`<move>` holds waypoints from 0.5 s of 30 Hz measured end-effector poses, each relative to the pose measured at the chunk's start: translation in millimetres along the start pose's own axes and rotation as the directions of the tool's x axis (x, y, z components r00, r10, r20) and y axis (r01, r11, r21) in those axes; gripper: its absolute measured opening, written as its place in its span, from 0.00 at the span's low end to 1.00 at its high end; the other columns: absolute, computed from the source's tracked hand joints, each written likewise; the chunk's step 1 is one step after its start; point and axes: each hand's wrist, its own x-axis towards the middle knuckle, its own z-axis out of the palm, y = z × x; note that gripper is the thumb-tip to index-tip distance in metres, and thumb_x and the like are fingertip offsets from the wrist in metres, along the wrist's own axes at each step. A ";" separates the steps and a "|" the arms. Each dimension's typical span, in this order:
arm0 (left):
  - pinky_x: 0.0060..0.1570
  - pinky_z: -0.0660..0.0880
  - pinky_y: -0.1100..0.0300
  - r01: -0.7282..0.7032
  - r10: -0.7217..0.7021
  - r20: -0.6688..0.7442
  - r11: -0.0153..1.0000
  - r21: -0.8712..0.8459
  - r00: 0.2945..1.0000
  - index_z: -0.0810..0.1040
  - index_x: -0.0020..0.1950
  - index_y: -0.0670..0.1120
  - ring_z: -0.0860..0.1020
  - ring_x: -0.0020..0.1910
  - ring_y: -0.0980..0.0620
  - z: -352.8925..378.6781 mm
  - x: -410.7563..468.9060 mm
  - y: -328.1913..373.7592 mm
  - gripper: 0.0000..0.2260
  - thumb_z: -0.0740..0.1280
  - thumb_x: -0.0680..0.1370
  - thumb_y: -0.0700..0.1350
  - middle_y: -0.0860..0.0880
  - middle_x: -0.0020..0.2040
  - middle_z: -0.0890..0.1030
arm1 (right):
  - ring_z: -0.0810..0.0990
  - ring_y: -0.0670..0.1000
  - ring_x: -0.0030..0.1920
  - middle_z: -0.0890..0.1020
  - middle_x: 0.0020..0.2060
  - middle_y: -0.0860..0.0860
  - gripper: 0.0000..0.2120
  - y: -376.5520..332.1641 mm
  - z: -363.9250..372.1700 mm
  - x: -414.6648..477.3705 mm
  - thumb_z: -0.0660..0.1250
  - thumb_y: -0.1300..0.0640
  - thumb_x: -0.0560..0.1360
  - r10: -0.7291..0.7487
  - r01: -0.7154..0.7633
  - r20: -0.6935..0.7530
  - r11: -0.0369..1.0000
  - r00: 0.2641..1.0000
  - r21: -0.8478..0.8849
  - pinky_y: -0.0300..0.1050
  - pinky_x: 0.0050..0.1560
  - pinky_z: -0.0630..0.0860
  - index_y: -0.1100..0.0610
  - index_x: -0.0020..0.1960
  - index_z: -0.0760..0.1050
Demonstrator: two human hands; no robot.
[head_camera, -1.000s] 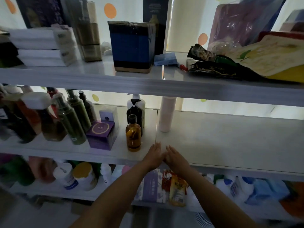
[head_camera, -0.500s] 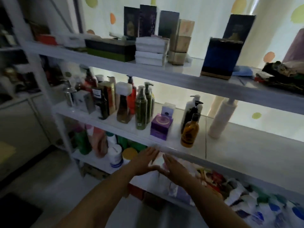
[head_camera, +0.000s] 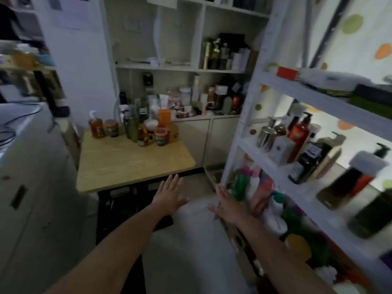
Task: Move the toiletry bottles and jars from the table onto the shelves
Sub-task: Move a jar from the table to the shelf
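The left hand [head_camera: 169,194] was open, its fingers straight and a little spread, palm down and holding nothing. It hung in the air just off the near edge of the table [head_camera: 131,166]. The right hand [head_camera: 228,205] was open as well, fingers straight and close together, also holding nothing. It was just beside the lower front of the shelves [head_camera: 262,154], and I cannot tell whether it touched anything there. The two hands were apart, both above the floor [head_camera: 195,240].

The bottles and jars [head_camera: 135,130] stood in a group along the far edge of the table. An amber pump bottle [head_camera: 96,129] was at the left end of the group, and an orange-lidded jar [head_camera: 161,136] was toward the right.

At the left end of the middle shelf stood a silver bottle [head_camera: 267,134], a white box [head_camera: 283,148] and a red pump bottle [head_camera: 300,132]. Darker bottles further right were blurred. Behind the table, a cabinet [head_camera: 212,132] carried more toiletries on its top.
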 end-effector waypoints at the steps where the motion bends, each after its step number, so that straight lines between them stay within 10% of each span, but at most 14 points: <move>1: 0.74 0.38 0.50 0.049 -0.049 0.018 0.999 -0.013 0.999 0.38 0.78 0.47 0.35 0.76 0.48 -3.7 -3.6 -17.3 0.36 0.50 0.79 0.65 0.48 0.77 0.36 | 0.45 0.50 0.77 0.41 0.77 0.50 0.44 -12.3 1.3 18.2 0.57 0.34 0.75 -0.031 0.031 0.025 0.999 0.999 -0.015 0.48 0.75 0.51 0.56 0.77 0.39; 15: 0.74 0.41 0.49 0.347 -0.347 -0.055 0.938 -0.014 0.936 0.39 0.78 0.47 0.37 0.76 0.48 -48.1 123.6 -111.1 0.38 0.52 0.78 0.65 0.47 0.78 0.37 | 0.45 0.51 0.77 0.41 0.77 0.51 0.43 -50.1 -38.9 246.2 0.57 0.37 0.76 -0.238 0.255 0.182 0.964 0.954 -0.076 0.47 0.74 0.53 0.58 0.77 0.38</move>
